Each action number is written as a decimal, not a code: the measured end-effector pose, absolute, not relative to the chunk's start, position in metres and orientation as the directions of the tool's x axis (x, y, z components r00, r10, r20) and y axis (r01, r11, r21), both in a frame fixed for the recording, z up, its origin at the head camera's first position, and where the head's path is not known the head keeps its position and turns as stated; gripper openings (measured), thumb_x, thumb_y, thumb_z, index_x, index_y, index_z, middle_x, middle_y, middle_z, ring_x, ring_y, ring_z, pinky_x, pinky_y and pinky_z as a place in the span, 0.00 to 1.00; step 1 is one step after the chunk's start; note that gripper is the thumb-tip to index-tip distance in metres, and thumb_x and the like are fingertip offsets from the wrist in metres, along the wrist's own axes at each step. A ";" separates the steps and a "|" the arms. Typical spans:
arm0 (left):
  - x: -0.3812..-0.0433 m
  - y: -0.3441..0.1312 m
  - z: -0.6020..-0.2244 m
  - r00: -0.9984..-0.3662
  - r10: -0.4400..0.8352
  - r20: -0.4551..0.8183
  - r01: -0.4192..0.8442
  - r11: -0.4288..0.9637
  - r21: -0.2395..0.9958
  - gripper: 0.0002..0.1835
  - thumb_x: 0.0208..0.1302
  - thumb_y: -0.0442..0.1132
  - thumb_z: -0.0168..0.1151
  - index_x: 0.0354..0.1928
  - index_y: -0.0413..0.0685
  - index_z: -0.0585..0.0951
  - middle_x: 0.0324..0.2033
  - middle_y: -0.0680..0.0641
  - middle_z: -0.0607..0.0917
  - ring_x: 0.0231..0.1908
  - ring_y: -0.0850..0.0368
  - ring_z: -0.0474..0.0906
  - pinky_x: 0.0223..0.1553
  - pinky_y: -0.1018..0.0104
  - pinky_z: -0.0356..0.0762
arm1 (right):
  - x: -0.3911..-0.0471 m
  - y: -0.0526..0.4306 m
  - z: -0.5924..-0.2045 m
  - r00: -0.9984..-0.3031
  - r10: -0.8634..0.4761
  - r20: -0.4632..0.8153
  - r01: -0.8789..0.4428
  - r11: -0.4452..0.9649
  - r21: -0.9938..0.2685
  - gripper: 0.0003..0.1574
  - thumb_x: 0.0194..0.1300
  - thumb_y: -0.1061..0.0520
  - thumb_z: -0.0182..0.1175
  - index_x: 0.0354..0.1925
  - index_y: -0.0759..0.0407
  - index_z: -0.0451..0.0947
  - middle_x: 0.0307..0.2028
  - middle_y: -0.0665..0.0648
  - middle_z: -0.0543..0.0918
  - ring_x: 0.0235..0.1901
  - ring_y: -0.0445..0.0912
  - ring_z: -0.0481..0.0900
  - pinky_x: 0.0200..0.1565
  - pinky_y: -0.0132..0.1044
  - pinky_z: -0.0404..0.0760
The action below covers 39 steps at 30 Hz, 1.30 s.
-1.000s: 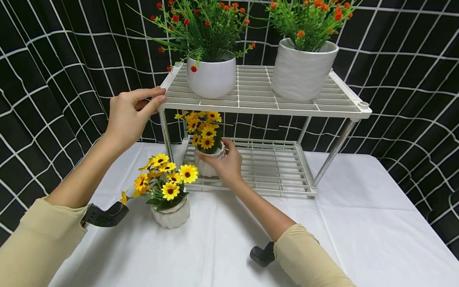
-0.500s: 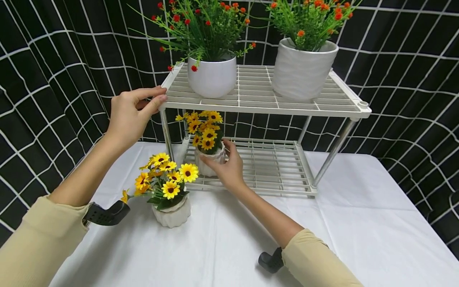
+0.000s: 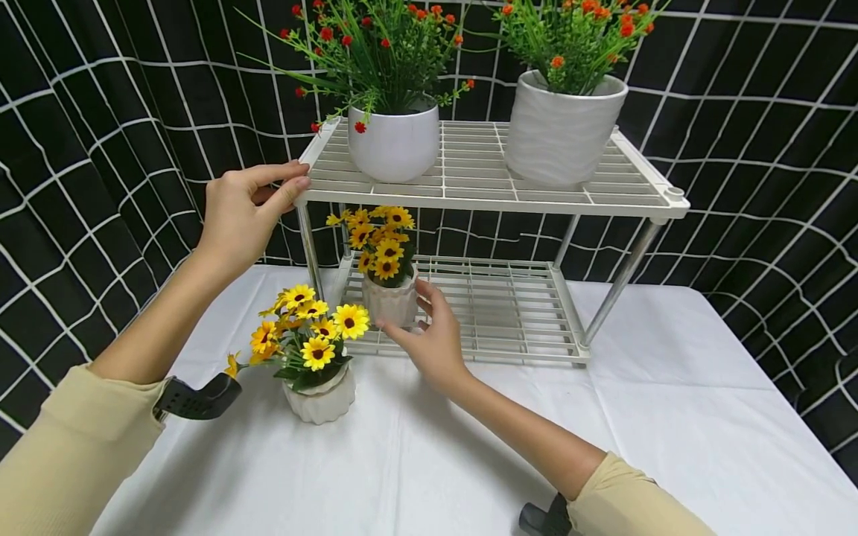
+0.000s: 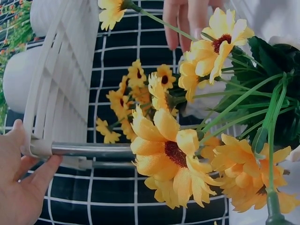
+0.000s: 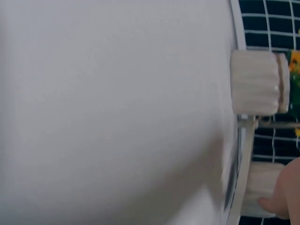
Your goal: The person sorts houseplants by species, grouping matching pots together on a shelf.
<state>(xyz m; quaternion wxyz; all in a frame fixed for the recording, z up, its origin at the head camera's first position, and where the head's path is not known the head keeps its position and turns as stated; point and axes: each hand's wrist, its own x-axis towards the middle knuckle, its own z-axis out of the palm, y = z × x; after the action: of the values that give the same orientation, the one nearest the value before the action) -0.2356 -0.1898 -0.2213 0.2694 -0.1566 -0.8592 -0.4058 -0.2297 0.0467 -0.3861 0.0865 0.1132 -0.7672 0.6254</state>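
Note:
My left hand (image 3: 237, 212) grips the front left corner of a two-tier white wire shelf rack (image 3: 482, 201), fingers on top and thumb at the front edge. On the lower tier, at its left, a small white fluted pot (image 3: 390, 301) of yellow artificial sunflowers (image 3: 385, 246) stands upright. Beside that pot is my right hand (image 3: 436, 339), fingers at its right side and thumb at its lower front, loosely spread. The right wrist view shows the thumb against the pot wall (image 5: 260, 185). A matching sunflower pot (image 3: 322, 398) stands on the table in front of the rack.
Two larger white pots stand on the upper tier: a smooth one (image 3: 393, 145) with red flowers and a ribbed one (image 3: 566, 130) with orange flowers. A white cloth covers the table (image 3: 670, 417). Black grid-patterned curtain (image 3: 757, 186) hangs behind and at the sides.
My right hand has slid lower and slightly right on the shelf pot, loosening from its rim, while its forearm shifted right. The pots and my left hand stay put.

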 end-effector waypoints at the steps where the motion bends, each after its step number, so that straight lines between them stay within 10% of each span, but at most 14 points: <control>1: -0.236 -0.190 -0.221 -0.806 0.051 0.590 0.488 0.621 0.613 0.18 0.79 0.40 0.62 0.63 0.41 0.85 0.59 0.39 0.87 0.50 0.41 0.89 0.44 0.84 0.80 | -0.226 0.047 -0.387 -0.960 -0.067 0.274 -0.281 0.187 -0.941 0.53 0.61 0.61 0.78 0.76 0.68 0.62 0.75 0.66 0.68 0.73 0.63 0.70 0.71 0.62 0.72; 39: -0.235 -0.189 -0.222 -0.800 0.048 0.599 0.487 0.635 0.599 0.18 0.79 0.41 0.63 0.63 0.42 0.85 0.60 0.40 0.87 0.48 0.44 0.90 0.43 0.85 0.79 | -0.142 -0.036 -0.422 -0.947 -0.096 0.306 -0.317 0.149 -0.937 0.53 0.56 0.55 0.81 0.72 0.68 0.68 0.67 0.63 0.76 0.67 0.56 0.74 0.66 0.49 0.76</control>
<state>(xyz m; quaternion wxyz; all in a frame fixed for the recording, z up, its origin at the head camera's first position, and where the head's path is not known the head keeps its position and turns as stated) -0.2351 -0.1887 -0.2221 0.2758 -0.1553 -0.8612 -0.3977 -0.1418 -0.0356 -0.4217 0.0868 0.1371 -0.7529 0.6378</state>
